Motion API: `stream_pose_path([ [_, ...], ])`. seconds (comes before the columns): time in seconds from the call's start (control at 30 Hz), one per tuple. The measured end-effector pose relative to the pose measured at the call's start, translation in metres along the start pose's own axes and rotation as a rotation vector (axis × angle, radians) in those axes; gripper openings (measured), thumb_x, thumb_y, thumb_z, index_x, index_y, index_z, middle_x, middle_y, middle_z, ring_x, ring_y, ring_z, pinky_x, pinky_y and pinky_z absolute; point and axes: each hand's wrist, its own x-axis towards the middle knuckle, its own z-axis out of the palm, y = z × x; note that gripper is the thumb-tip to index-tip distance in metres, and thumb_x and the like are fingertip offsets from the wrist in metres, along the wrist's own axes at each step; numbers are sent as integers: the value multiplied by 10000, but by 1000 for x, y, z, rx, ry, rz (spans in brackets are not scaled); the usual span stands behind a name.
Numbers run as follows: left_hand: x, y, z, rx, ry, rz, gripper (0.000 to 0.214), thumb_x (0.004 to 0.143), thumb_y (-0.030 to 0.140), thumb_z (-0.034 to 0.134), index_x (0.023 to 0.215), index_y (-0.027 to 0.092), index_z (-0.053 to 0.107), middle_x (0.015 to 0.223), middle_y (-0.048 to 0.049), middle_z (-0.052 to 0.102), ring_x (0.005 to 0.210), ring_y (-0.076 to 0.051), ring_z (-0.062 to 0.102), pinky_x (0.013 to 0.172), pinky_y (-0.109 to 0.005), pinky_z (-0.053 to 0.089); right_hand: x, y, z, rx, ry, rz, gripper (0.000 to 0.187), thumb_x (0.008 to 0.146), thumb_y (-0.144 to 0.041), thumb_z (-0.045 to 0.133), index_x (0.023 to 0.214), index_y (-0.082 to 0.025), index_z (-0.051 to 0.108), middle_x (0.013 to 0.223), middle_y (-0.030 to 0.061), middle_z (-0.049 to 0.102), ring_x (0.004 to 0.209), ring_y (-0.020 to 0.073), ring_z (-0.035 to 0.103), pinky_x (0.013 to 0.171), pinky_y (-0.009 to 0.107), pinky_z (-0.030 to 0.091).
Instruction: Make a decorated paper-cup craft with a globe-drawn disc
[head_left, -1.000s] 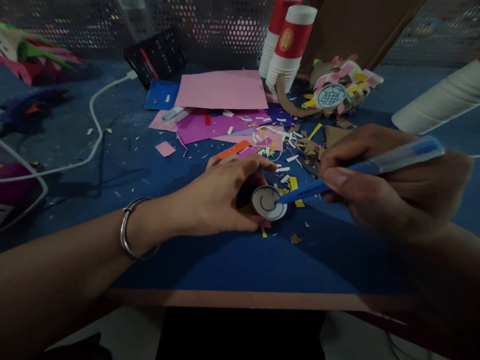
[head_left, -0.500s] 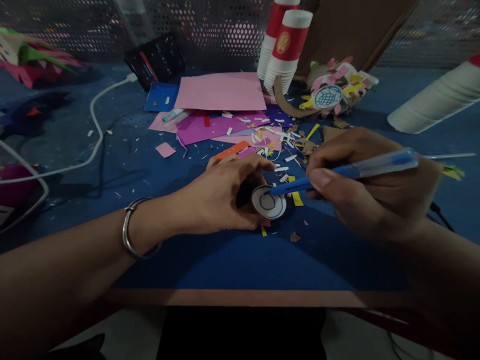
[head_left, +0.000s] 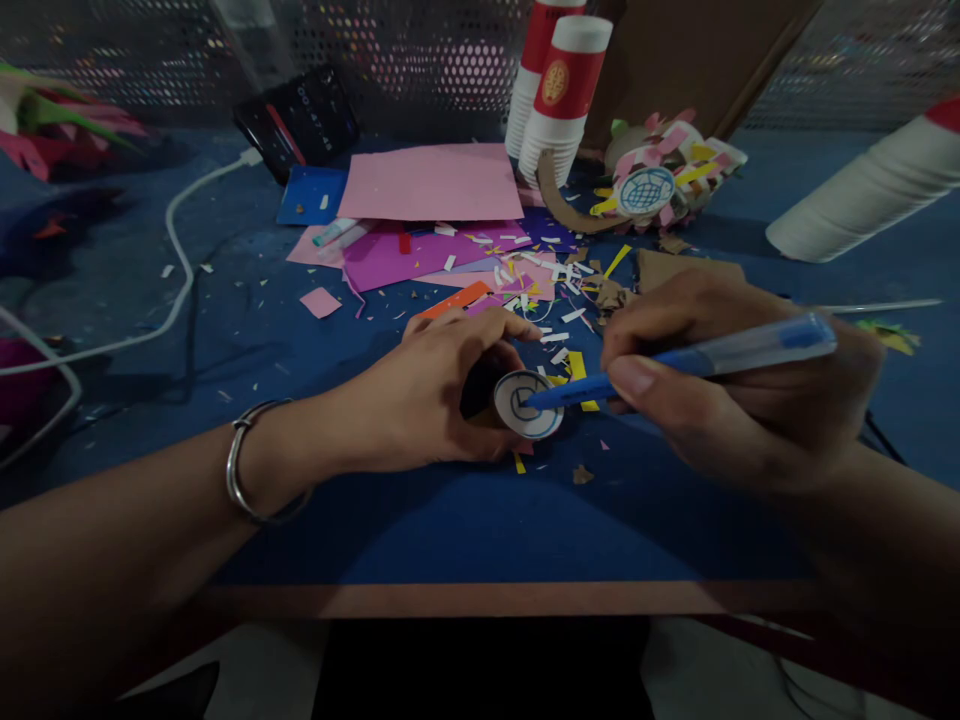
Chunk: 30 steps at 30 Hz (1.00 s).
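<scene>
My left hand (head_left: pixel 457 390) is curled around the edge of a small white paper disc (head_left: pixel 511 412), thumb below and fingers above. Blue rings are drawn on the disc, with short lines inside the inner ring. Whatever lies behind it is hidden by the fingers. Pinched in my right hand (head_left: pixel 720 380) is a blue felt-tip pen (head_left: pixel 660 362), its tip touching the disc near the centre. A similar disc with a blue grid (head_left: pixel 646 191) sits on a decorated paper craft (head_left: pixel 686 160) farther back.
Paper scraps (head_left: pixel 551 275) litter the blue table (head_left: pixel 420 530) beyond my hands. Pink paper (head_left: pixel 435 185), stacked paper cups (head_left: pixel 566 95) and a phone (head_left: pixel 300 120) with a white cable (head_left: pixel 176 230) are at the back. Another cup stack (head_left: pixel 862 185) lies at right.
The pen tip has moved from the disc's upper rim area down to its centre. Short lines now show inside the inner ring. The whole view has shifted slightly.
</scene>
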Motion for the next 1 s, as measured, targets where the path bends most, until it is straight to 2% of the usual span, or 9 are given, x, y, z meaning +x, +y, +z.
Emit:
stream_pose_path([
  [0.1,0,0,0,4,-4,-6,752,762,448,925,1410,283,579,1298,-59,745,1301,-327,673,1179,-547,383,-3,-1,-4,-2,7,12,142,996,-176,665,881,-259,648,789,-1,639,683,168,595,663,348,535],
  [0.2,-1,0,0,5,-1,-5,754,767,447,917,1415,274,573,1298,-69,748,1297,-330,671,1177,-555,382,-1,2,-4,19,64,-81,132,934,-144,714,864,-249,673,772,-4,654,652,158,593,593,322,503],
  [0.27,0,0,1,-5,1,-1,730,769,424,913,1400,261,585,1287,-70,749,1270,-323,678,1176,-559,382,3,4,-2,16,82,-116,146,915,-108,688,853,-240,678,757,-8,656,633,149,589,560,310,484],
  [0.33,0,0,1,-18,6,2,732,758,414,917,1393,247,592,1267,-66,749,1238,-318,688,1168,-559,391,6,6,0,-34,87,-77,178,915,-73,638,850,-236,670,760,-10,654,656,147,603,572,303,487],
  [0.37,0,0,1,-23,9,3,743,752,414,918,1397,242,591,1259,-64,748,1227,-318,690,1161,-558,399,8,7,2,-18,128,-140,169,873,-70,648,837,-235,656,729,-18,634,619,139,581,527,292,452],
  [0.47,1,-1,1,-20,9,7,769,750,418,910,1420,237,579,1263,-67,745,1233,-326,685,1138,-555,417,10,10,6,6,143,-182,182,809,-50,644,823,-231,635,702,-29,612,583,117,558,508,272,440],
  [0.67,1,-1,0,7,10,16,731,765,434,910,1397,258,587,1269,-64,750,1223,-314,693,1122,-532,426,9,8,2,3,79,-183,157,848,-52,633,803,-203,633,710,-15,608,590,97,555,518,256,450],
  [0.83,-2,0,-1,26,0,0,758,770,461,920,1417,271,574,1305,-63,753,1302,-340,668,1174,-577,374,8,4,-5,36,-15,-183,152,877,-53,600,802,-179,636,716,-14,611,589,82,550,525,249,449],
  [1.0,-2,1,-1,32,0,-6,755,777,445,916,1425,257,576,1307,-69,744,1289,-332,679,1180,-566,376,6,5,-3,0,39,-155,160,873,-78,589,782,-203,631,738,-10,619,620,103,574,531,279,449],
])
